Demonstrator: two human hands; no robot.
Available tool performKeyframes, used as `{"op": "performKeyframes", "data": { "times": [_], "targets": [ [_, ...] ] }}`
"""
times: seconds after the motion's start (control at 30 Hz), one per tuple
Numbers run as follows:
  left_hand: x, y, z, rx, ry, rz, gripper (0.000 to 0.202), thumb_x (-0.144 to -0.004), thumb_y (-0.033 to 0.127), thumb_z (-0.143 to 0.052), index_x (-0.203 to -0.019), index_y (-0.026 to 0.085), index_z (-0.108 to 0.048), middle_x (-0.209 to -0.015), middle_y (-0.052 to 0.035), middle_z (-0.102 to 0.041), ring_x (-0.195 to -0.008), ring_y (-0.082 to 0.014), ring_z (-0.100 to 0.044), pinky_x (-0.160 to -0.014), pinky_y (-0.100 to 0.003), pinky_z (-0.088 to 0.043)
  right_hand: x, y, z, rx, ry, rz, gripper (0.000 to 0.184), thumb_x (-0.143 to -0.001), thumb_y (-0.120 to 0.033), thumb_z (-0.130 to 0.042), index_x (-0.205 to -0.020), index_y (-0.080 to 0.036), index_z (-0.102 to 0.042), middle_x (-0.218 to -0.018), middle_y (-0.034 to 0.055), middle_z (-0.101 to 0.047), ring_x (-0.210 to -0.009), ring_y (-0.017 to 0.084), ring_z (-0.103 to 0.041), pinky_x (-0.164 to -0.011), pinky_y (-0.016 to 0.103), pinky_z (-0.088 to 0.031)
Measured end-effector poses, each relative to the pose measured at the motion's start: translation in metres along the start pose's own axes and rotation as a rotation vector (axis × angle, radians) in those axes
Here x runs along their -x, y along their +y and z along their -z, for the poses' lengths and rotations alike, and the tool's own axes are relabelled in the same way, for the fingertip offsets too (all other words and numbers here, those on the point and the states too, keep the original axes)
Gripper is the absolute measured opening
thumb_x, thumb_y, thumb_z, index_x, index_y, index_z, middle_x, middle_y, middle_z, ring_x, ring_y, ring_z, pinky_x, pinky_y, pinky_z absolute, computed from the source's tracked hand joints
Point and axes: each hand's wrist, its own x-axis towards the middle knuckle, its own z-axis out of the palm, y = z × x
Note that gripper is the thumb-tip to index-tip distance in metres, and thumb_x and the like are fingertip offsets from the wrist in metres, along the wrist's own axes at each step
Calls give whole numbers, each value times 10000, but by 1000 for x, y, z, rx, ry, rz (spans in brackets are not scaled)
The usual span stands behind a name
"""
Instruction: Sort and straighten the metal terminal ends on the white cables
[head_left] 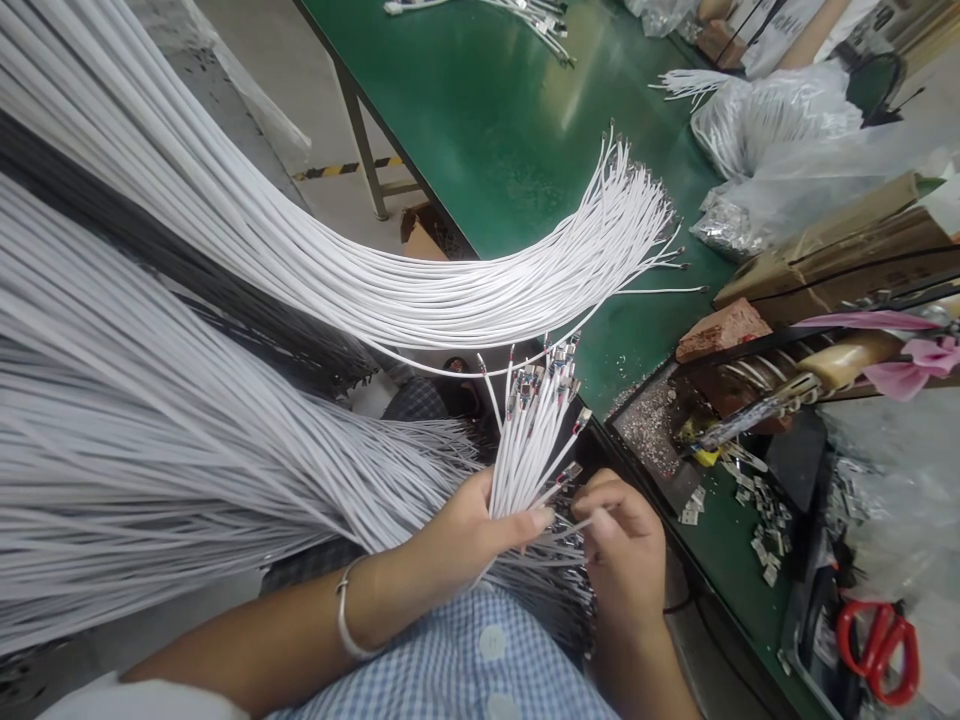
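Note:
My left hand (466,530) is closed round a small bunch of white wires with metal terminals (534,425) that fans upward from my fist. My right hand (624,545) is beside it, with its fingers pinched on a single white wire (577,522) near the bunch. A large sheaf of white wires (150,430) hangs across the left side and over my lap. A second curved sheaf of white wires (480,290) reaches onto the green table (487,120), its stripped ends spread out.
Red-handled scissors (877,650) lie at the lower right. A crimping tool with a wooden handle (787,385) stands at the table edge with loose metal terminals (761,510) around it. Plastic bags of parts (772,120) and a cardboard box (840,255) sit at the right.

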Motion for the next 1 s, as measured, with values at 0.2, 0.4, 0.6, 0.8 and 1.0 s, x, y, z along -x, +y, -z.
{"op": "performKeyframes", "data": {
  "times": [0.2, 0.4, 0.6, 0.8, 1.0],
  "targets": [
    [0, 1, -2, 11, -66, -9, 287, -683, 204, -714, -951, 139, -633, -807, -17, -648, -748, -148, -554, -735, -289, -423, 1, 4, -6, 97, -47, -83, 29, -804, -207, -582, -809, -204, -611, -751, 0, -507, -689, 135, -505, -588, 246, -394],
    [-1, -1, 0, 28, -46, -13, 184, -728, 278, -683, -823, 137, -613, -693, -4, -582, -638, -121, -510, -604, -250, -408, 1, -2, -7, 91, -7, -72, 88, -832, -235, -543, -817, -202, -623, -736, 2, -519, -661, 132, -503, -587, 248, -402],
    [-2, -1, 0, 76, -27, 4, 201, -720, 297, -690, -810, 142, -601, -680, 18, -566, -636, -106, -491, -615, -243, -395, 4, -4, -2, 14, -36, -26, 141, -819, -277, -543, -722, -197, -606, -663, -7, -467, -601, 131, -453, -553, 267, -353],
    [0, 2, 1, -13, -41, 37, 231, -731, 342, -669, -753, 151, -541, -556, 34, -530, -506, -89, -466, -477, -222, -370, 23, -18, 15, -29, -22, 143, 336, -782, -510, -493, -754, -201, -624, -607, 16, -454, -580, 173, -445, -560, 348, -364],
    [0, 19, -1, -58, -104, -10, 214, -727, 339, -668, -745, 161, -552, -492, 70, -435, -421, -57, -367, -402, -205, -285, 27, -44, 35, 91, 210, 430, 121, -790, -291, -576, -762, -199, -648, -540, -8, -461, -479, 133, -418, -492, 328, -349]
  ]
}}
